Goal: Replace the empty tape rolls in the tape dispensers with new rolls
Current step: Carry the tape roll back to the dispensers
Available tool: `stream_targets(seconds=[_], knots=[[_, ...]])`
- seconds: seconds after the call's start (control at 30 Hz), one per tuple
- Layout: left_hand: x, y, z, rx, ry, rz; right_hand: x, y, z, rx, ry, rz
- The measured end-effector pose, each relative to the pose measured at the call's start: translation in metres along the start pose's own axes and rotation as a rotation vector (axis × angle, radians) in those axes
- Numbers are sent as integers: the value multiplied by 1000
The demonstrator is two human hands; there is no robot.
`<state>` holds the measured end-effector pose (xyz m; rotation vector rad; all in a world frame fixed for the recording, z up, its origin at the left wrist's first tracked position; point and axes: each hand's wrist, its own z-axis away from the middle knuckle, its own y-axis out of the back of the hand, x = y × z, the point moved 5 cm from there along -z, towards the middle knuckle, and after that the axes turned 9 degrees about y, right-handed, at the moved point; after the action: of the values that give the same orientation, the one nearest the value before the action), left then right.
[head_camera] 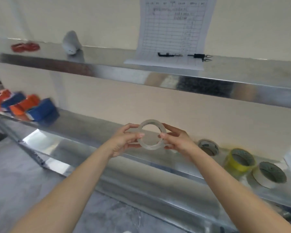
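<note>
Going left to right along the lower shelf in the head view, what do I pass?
The orange and blue tape dispensers → left hand → clear tape roll → right hand → pale tape roll → yellow tape roll → white tape roll.

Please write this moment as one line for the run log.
left hand, right hand: pinch clear tape roll | dispensers: on lower shelf, left, untouched

In my fingers (138, 135): tape roll (150, 147), clear, colourless. Right of them: yellow roll (232, 163), then cream roll (260, 179). Far left: dispensers (32, 106), orange and blue. Above: white sheet (173, 31), grey grid. Shelf (84, 125): silver.
</note>
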<state>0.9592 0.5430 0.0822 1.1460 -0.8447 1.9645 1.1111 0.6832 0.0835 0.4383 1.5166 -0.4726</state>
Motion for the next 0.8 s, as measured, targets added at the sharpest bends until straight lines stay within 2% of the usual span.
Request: stream_targets(seconds=[0.37,0.8], knots=[[-3,116,114,285,-60,96,-12,-146,-22,-365,6,-53],[-24,250,262,545,-96,172,-20,-345,-2,-624,37,-25]])
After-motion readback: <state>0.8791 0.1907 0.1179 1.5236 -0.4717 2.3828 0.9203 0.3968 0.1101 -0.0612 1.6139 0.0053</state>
